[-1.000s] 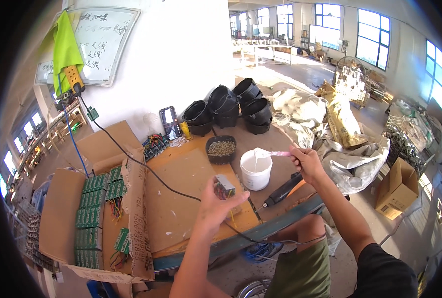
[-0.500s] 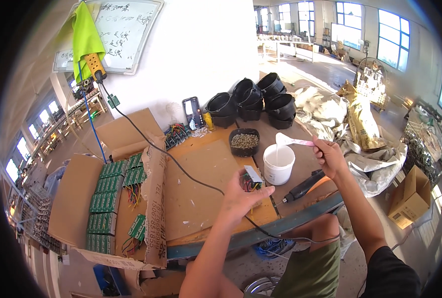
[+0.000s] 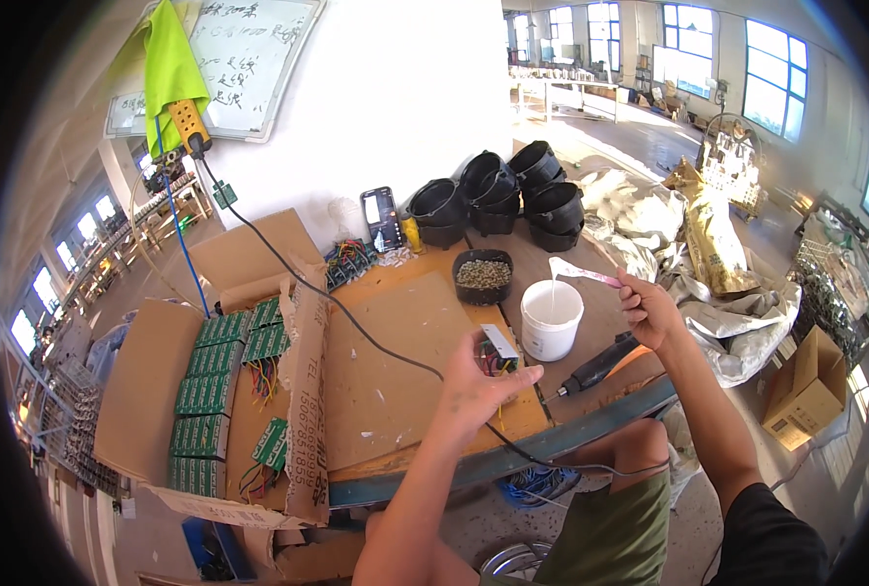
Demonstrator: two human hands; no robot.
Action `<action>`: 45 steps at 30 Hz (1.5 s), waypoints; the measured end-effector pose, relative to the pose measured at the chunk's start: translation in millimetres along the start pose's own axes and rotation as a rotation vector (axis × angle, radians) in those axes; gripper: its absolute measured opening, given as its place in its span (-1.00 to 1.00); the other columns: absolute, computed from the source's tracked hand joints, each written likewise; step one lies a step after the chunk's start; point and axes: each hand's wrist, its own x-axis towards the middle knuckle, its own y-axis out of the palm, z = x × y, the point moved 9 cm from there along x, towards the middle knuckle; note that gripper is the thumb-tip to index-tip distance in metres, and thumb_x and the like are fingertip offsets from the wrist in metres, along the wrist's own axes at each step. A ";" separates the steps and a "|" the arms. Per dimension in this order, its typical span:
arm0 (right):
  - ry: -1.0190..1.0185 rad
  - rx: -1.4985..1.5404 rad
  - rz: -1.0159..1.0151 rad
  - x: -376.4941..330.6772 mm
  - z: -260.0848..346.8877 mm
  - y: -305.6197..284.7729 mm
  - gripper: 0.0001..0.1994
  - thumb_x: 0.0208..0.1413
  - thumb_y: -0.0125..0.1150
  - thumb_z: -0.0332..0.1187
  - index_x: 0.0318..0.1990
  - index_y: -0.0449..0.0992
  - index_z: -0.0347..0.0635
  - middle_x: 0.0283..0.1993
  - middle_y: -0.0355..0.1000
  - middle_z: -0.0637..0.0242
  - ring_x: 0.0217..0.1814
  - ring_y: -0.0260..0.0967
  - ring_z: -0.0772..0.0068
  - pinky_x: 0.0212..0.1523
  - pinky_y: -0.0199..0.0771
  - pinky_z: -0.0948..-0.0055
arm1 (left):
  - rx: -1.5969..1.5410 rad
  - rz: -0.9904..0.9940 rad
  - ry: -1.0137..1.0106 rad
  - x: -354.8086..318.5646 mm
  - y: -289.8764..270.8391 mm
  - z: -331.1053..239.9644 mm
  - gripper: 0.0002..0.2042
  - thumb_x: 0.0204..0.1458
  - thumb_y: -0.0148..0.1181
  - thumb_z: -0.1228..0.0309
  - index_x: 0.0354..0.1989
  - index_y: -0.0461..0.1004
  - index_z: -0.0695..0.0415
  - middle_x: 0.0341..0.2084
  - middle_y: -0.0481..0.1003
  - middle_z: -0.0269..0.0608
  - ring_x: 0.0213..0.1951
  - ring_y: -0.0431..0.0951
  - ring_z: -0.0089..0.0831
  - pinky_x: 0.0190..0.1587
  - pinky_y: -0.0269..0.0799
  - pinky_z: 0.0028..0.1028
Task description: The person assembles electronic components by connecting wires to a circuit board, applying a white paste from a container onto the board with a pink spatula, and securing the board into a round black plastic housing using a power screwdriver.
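My left hand [image 3: 468,393] grips a small wired electronic module [image 3: 499,342] with a pale flat top face, above the table's front part. Coloured wires show beneath that face. In my right hand [image 3: 649,311] is a pink-handled spoon [image 3: 591,276], pinched by its handle. White paste coats its end, and a thin strand hangs from it into the open white tub [image 3: 549,342]. The tub stands between my two hands. Just behind it is a black bowl [image 3: 483,296] of small metallic-looking pieces.
An open carton [image 3: 307,430] with rows of green modules stands at the left. A black cable [image 3: 376,344] crosses the table. A dark tool with a thin tip [image 3: 595,373] lies beside the tub. Black pots [image 3: 493,200], a phone [image 3: 382,220] and sacks [image 3: 727,342] are farther back.
The spoon has turned from broad side toward more edge-on over the tub, and the paste strand hangs from it. My left hand keeps the module in nearly the same place.
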 end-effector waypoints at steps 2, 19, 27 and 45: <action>0.044 0.068 0.002 3.7 -4.1 -0.3 -0.80 0.28 0.21 -0.27 -0.24 0.48 -0.25 -0.52 0.32 0.63 -0.65 0.11 0.93 -0.78 -0.05 0.88 | 0.014 -0.006 0.004 -0.8 -0.1 -2.1 -0.17 -0.22 0.59 0.39 0.20 0.20 0.41 -0.07 0.46 -0.09 -0.04 0.49 -0.37 0.05 0.46 -0.38; 0.128 0.118 0.057 12.8 -3.5 4.5 -0.79 0.30 0.18 -0.28 -0.23 0.48 -0.27 -0.53 0.38 0.58 -0.66 0.19 0.89 -0.79 0.09 0.88 | 0.065 -0.012 -0.038 -3.7 0.3 -6.8 -0.25 -0.21 0.59 0.32 0.14 0.30 0.32 -0.16 0.50 -0.17 -0.14 0.51 -0.45 -0.09 0.48 -0.45; 0.020 -0.079 0.022 3.8 1.0 4.4 -0.77 0.28 0.21 -0.26 -0.22 0.51 -0.28 -0.50 0.33 0.56 -0.57 0.17 0.84 -0.67 0.08 0.82 | 0.078 -0.009 -0.012 -0.5 0.5 -2.5 -0.27 -0.20 0.58 0.35 0.13 0.30 0.33 -0.14 0.51 -0.15 -0.11 0.51 -0.43 -0.03 0.47 -0.43; -0.176 -0.321 -0.018 -3.7 11.9 6.3 -0.77 0.23 0.27 -0.22 -0.31 0.55 -0.22 -0.46 0.43 0.50 -0.50 0.28 0.77 -0.52 0.24 0.74 | 0.070 -0.010 -0.009 -1.0 1.1 -1.8 -0.24 -0.20 0.57 0.39 0.17 0.26 0.37 -0.14 0.52 -0.12 -0.12 0.55 -0.42 -0.05 0.52 -0.43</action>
